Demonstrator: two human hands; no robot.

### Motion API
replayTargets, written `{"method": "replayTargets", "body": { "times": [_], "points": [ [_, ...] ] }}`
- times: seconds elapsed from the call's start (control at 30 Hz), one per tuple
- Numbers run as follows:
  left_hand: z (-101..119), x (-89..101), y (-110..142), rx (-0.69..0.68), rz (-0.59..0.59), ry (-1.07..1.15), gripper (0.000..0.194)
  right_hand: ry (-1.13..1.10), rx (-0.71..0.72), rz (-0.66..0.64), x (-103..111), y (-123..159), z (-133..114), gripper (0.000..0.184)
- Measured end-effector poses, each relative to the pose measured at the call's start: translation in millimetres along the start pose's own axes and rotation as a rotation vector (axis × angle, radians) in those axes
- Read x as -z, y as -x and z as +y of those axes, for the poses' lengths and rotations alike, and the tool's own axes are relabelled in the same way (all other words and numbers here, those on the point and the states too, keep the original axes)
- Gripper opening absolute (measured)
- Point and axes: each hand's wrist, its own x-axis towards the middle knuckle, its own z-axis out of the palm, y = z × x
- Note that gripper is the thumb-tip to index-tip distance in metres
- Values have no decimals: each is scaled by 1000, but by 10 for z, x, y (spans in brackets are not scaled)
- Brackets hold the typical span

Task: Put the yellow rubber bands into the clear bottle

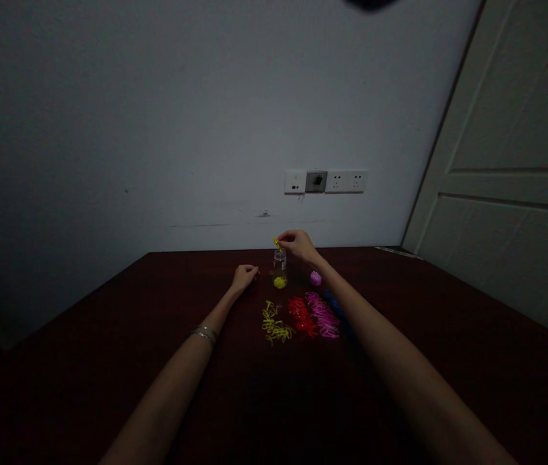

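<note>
A small clear jar (280,262) stands upright on the dark table, with a yellow clump (280,283) at its bottom. Over its mouth, my right hand (299,243) pinches some yellow rubber bands (278,244), their lower end at the rim. My left hand (245,276) rests on the table just left of the jar, fingers curled in and apart from the glass; I see nothing in it. Nearer to me lie loose yellow rubber bands (274,323), then rows of red bands (302,316), pink bands (322,314) and blue bands (333,302). My right forearm partly hides the blue ones.
A small pink-purple object (315,278), perhaps a lid, sits right of the jar, beside my right forearm. Behind the table (109,310) rises a pale wall (206,129) with sockets and switches (346,181). A panelled door (506,187) is at the right. The light is dim.
</note>
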Motion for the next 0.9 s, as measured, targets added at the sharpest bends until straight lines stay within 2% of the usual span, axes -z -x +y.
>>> {"method": "replayTargets", "body": {
  "times": [0.5, 0.9],
  "points": [
    [67, 20, 29, 17, -10, -8, 31, 29, 17, -99, 36, 15, 6, 17],
    [5, -2, -1, -4, -8, 4, 31, -1, 7, -161, 105, 48, -1, 20]
  ]
}}
